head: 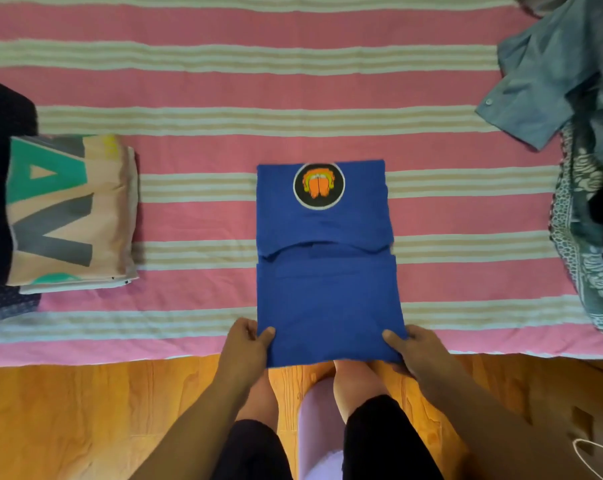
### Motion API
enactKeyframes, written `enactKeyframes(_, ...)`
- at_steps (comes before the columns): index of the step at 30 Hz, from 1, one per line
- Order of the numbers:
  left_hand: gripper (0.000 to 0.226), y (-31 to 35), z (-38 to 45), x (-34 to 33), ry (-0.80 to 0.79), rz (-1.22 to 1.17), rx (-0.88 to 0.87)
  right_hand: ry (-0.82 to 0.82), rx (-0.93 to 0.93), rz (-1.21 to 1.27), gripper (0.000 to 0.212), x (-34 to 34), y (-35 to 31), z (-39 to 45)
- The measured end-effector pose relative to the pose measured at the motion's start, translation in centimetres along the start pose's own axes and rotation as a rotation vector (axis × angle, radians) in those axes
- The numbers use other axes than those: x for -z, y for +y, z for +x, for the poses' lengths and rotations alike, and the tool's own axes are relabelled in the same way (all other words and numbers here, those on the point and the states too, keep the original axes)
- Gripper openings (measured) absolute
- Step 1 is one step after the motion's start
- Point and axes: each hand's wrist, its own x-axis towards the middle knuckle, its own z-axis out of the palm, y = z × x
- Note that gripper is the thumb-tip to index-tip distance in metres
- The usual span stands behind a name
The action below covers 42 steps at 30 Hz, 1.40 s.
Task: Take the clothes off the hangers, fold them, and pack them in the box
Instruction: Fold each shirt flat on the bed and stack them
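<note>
While pinching blue shirt (328, 299): both hands.

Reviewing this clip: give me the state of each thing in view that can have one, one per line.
Blue shirt: partly folded, flat on the bed, near edge held at both corners.
Left hand: pinches the shirt's near left corner.
Right hand: pinches the near right corner.
Peach shirt: folded, stacked on dark clothes.
Grey-blue shirt: unfolded, crumpled.
Patterned cloth: unfolded, heaped.
</note>
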Motion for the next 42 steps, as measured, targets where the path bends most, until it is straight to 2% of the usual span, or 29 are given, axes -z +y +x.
enactKeyframes(2, 0.027, 0.3, -3.1, 0.8, 0.003, 0.033, -0.048, -0.002, -0.028, 0.044, 0.035, 0.6, 0.2, -2.4)
enactKeyframes(3, 0.035, 1.3, -4.4, 1.5, -0.021, -0.026, -0.077, 0.008, -0.015, 0.099, 0.043, 0.9, -0.6, -3.3)
enactKeyframes(5, 0.039, 4.2, -5.2, 2.9, -0.108, -0.282, -0.081, 0.027, 0.076, 0.191, 0.060, 1.6, -3.9, -4.5)
enactKeyframes(6, 0.037, 6.0, -4.8, 3.6, -0.134, -0.408, -0.089, 0.033, 0.116, 0.233, 0.061, 1.9, -6.1, -4.6)
enactKeyframes(8, 0.034, 9.9, -2.9, 4.8, -0.141, -0.637, -0.136, 0.001, 0.161, 0.364, 0.049, 2.9, -11.3, -4.1)
enactKeyframes(10, 0.027, 13.7, -0.9, 6.0, -0.095, -0.880, -0.229, -0.043, 0.233, 0.500, 0.024, 3.7, -16.3, -2.9)
enactKeyframes(12, 0.020, 16.3, 0.8, 6.7, 0.044, -0.919, -0.314, -0.005, 0.365, 0.523, 0.008, 4.3, -19.8, -1.7)
enactKeyframes(13, 0.020, 16.9, 1.5, 6.6, 0.125, -0.855, -0.332, 0.040, 0.425, 0.491, 0.003, 4.5, -20.6, -0.8)
enactKeyframes(15, 0.024, 16.8, 2.7, 5.6, 0.236, -0.628, -0.335, 0.130, 0.448, 0.358, 0.009, 4.3, -20.4, 0.9)
enactKeyframes(17, 0.027, 15.4, 4.1, 3.9, 0.307, -0.263, -0.394, 0.249, 0.424, 0.118, 0.012, 3.5, -18.6, 3.3)
enactKeyframes(18, 0.029, 14.6, 4.6, 2.9, 0.330, -0.038, -0.509, 0.298, 0.448, -0.031, 0.018, 2.8, -17.5, 4.3)
enactKeyframes(21, 0.043, 14.4, 6.5, -0.6, 0.366, 0.542, -1.018, 0.373, 0.691, -0.412, 0.041, -0.1, -15.7, 6.6)
enactKeyframes(22, 0.052, 15.2, 7.3, -1.5, 0.396, 0.630, -1.072, 0.396, 0.740, -0.450, 0.049, -1.0, -15.9, 7.0)
enactKeyframes(23, 0.060, 16.2, 8.2, -2.1, 0.449, 0.639, -1.041, 0.411, 0.738, -0.432, 0.057, -1.6, -16.3, 7.9)
enactKeyframes(25, 0.069, 18.4, 10.6, -2.3, 0.519, 0.470, -0.751, 0.400, 0.606, -0.284, 0.071, -2.3, -17.8, 9.7)
enactKeyframes(27, 0.065, 19.7, 13.0, -1.0, 0.421, 0.146, -0.423, 0.338, 0.505, -0.103, 0.069, -2.0, -18.8, 11.1)
enactKeyframes(28, 0.059, 19.9, 13.7, -0.3, 0.328, 0.020, -0.355, 0.276, 0.489, 0.003, 0.058, -1.6, -19.0, 11.4)
enactKeyframes(30, 0.039, 19.4, 13.9, 0.9, 0.211, -0.054, -0.398, 0.136, 0.481, 0.195, 0.029, -0.9, -19.1, 11.1)
enactKeyframes(31, 0.029, 18.8, 13.6, 1.3, 0.196, -0.054, -0.461, 0.118, 0.501, 0.222, 0.021, -0.7, -19.0, 11.1)
enactKeyframes(33, 0.020, 17.9, 13.0, 2.2, 0.234, -0.021, -0.609, 0.219, 0.598, 0.160, 0.014, 0.0, -19.0, 11.0)
enactKeyframes(35, 0.018, 17.0, 12.4, 2.8, 0.212, -0.037, -0.675, 0.318, 0.699, 0.083, 0.014, 0.5, -18.8, 10.9)
enactKeyframes(38, 0.021, 16.0, 12.6, 2.7, 0.085, -0.135, -0.500, 0.232, 0.668, 0.005, 0.007, 0.3, -17.8, 10.8)
enactKeyframes(40, 0.025, 15.3, 12.7, 2.5, 0.101, -0.042, -0.418, 0.167, 0.583, -0.074, 0.020, 0.2, -17.1, 11.0)
enactKeyframes(42, 0.024, 14.2, 12.5, 2.2, 0.153, 0.006, -0.401, 0.155, 0.546, -0.124, 0.022, 0.2, -16.9, 11.0)
